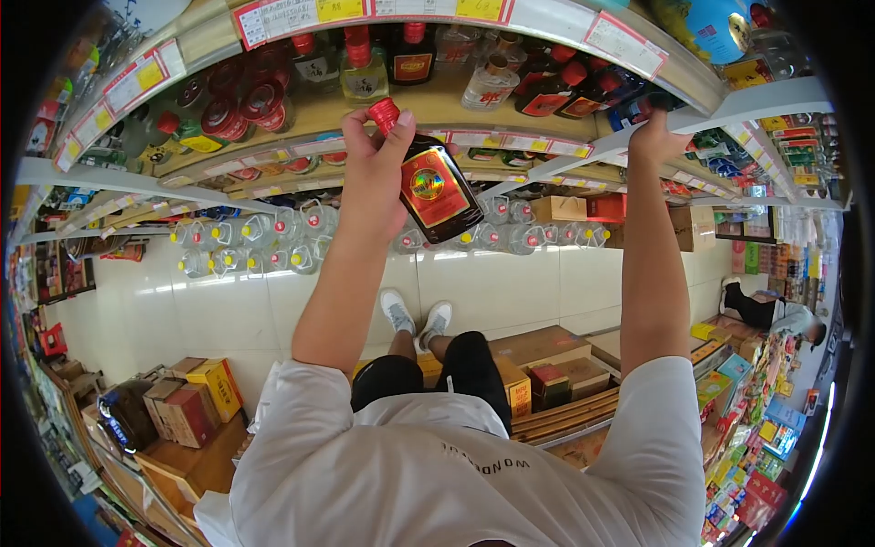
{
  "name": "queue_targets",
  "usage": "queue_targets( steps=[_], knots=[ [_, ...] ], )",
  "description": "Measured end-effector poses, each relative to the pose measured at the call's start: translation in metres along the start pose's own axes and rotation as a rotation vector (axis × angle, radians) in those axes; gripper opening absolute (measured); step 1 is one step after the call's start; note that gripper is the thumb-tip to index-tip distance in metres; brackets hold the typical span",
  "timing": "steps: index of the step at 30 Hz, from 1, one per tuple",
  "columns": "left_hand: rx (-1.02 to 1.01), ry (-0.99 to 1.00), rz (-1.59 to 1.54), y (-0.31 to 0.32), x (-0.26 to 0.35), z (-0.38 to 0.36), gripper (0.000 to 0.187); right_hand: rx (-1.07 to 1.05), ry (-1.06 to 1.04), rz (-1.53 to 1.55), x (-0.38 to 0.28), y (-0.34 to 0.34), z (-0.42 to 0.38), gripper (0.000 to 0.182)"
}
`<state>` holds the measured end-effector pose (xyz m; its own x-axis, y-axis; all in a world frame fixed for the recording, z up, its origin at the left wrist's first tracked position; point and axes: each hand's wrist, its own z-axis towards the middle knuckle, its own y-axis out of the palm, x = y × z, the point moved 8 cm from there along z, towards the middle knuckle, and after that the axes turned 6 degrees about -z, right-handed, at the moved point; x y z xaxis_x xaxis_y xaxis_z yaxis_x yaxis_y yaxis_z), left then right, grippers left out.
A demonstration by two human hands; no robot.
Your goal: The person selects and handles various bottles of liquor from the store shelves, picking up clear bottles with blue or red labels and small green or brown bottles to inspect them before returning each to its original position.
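Observation:
My left hand [372, 173] is closed around the neck of a flat, dark liquor bottle [439, 190] below its red cap. The bottle tilts in front of the shelf, its red and gold label facing me. My right hand [658, 141] reaches to the right end of the same shelf, beside dark bottles [629, 111] lying there. Its thumb points out to the right; the other fingers are hidden among the bottles and the shelf edge, so its grip does not show. Close to the left hand on the shelf stands a clear, red-capped bottle [364, 80].
A shelf rail [547, 20] with price tags curves above. Large clear jugs [251, 239] stand on the floor under the shelves. Behind me are cardboard boxes [538, 345] and stacked cartons [187, 412]. Another person [775, 310] is in the aisle at far right.

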<state>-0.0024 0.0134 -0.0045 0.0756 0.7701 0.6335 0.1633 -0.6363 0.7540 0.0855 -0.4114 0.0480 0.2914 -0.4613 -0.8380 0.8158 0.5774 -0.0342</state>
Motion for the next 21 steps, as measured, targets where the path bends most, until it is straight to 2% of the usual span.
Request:
queue_targets(
  steps=[4, 8, 14, 17, 21],
  knots=[
    [0.064, -0.069, -0.066, -0.01, -0.002, -0.008, 0.029, -0.036, 0.028, 0.178, 0.018, 0.004, 0.006, 0.052],
    [0.071, -0.103, -0.053, -0.016, 0.0, -0.016, 0.025, -0.067, -0.009, 0.214, 0.019, 0.007, 0.009, 0.052],
    [0.088, -0.075, -0.032, -0.02, 0.004, -0.019, 0.023, -0.005, 0.021, 0.077, 0.015, 0.0, 0.005, 0.056],
    [0.086, -0.035, 0.022, -0.026, 0.006, -0.014, 0.025, 0.027, -0.05, 0.174, 0.027, 0.001, 0.012, 0.057],
    [0.109, -0.114, -0.003, -0.023, 0.01, -0.018, 0.029, 0.029, 0.02, 0.076, 0.028, -0.002, 0.008, 0.058]
  ],
)
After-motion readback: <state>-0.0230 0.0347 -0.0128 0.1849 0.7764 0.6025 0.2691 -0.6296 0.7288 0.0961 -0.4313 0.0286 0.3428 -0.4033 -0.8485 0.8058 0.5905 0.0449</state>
